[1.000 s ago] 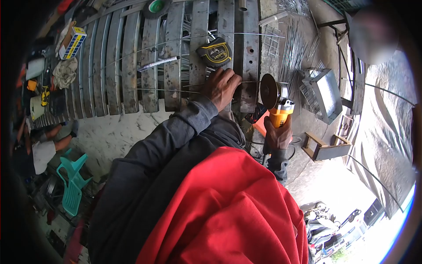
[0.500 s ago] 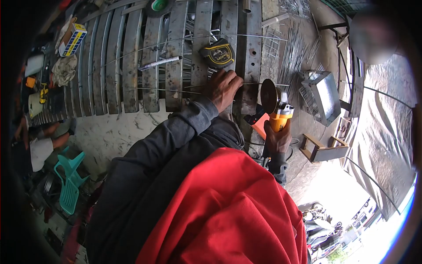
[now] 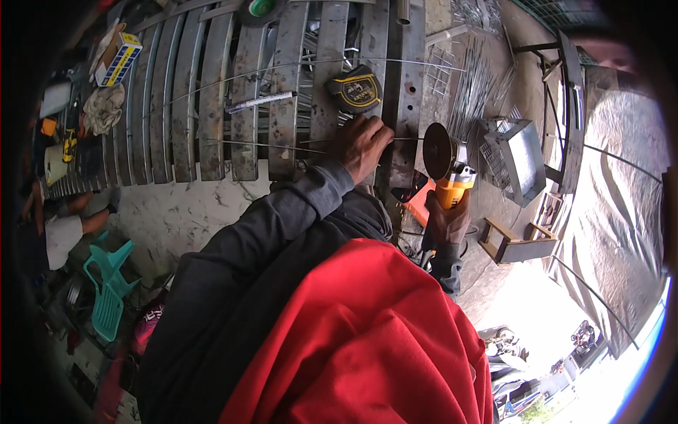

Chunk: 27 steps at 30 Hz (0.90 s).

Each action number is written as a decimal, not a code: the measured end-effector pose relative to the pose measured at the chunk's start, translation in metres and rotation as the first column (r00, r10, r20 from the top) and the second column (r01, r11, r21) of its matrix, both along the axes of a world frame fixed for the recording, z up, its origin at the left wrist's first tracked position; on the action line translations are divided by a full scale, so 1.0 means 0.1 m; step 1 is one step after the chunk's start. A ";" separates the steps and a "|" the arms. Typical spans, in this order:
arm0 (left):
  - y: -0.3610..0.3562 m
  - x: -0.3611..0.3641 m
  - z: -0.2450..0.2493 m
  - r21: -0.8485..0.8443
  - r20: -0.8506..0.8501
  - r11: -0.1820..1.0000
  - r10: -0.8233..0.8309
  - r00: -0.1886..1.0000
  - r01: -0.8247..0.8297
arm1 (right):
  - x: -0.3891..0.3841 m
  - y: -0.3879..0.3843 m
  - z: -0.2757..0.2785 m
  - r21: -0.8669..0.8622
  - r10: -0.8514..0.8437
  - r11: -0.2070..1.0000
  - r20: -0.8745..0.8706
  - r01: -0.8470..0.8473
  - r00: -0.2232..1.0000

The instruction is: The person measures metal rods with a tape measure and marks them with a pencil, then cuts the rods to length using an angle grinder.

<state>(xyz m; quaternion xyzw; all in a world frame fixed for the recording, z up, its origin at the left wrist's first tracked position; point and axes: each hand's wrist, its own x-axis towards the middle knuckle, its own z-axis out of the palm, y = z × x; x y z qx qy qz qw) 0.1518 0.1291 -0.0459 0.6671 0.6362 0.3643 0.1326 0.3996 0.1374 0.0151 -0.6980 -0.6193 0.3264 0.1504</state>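
Observation:
My left hand is closed over a thin metal rod near the right end of the slatted metal bench. The rod sticks out to the right, up to the disc of an angle grinder. My right hand grips the grinder's yellow body from below, with the dark disc upright. Faint orange streaks show just below the rod. Right above my left hand lies a black and yellow tape measure. A marker pen rests on the slats, under a long bent rod.
Beyond the bench's right end are a metal box frame, a bundle of rods and a small wooden stand. On the left are a yellow-blue box, a rag, a green chair and a seated person.
The rod reached past the disc before; now it ends at the disc. Orange streaks have appeared below. The grinder has shifted slightly right, and my left hand keeps its hold.

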 end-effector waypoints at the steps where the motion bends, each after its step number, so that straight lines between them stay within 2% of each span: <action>1: 0.00 0.00 0.00 -0.001 -0.003 1.000 0.000 1.000 0.000 | 0.00 0.00 0.00 -0.001 0.001 1.000 0.000 -0.001 1.000; 15: 0.00 0.01 0.02 -0.009 0.009 1.000 -0.003 1.000 0.004 | -0.03 -0.04 0.00 -0.001 -0.026 1.000 0.011 0.026 1.000; 25: -0.01 0.00 -0.02 -0.022 0.011 1.000 -0.015 1.000 0.015 | 0.02 -0.03 -0.05 0.030 0.027 0.999 0.026 -0.028 0.999; 27: -0.01 -0.01 0.01 -0.026 0.008 0.999 -0.018 1.000 0.018 | 0.03 -0.03 -0.05 0.027 -0.011 1.000 -0.019 0.012 1.000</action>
